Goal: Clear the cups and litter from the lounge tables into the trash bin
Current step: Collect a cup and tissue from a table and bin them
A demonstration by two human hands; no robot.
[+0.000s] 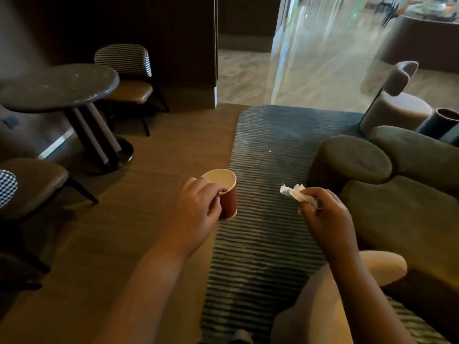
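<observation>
Red paper cup [227,194], crumpled white tissue [295,193], ribbed woven rug [268,170], matt wood-look floor [154,150].

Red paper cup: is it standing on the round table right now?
No, the left hand holds the red paper cup in the air, well apart from the round table.

Wooden floor [154,155] carries everything. Striped rug [273,135] lies flat on it, right of centre. Small white speck [270,151] on rug (too small to tell what). Round dark counter [57,88] stands on floor at left, on ringed base. Striped-back chair [124,70] behind counter, brown-seat chair [34,187] nearer. Sofa [402,199] at rug's right edge.
</observation>
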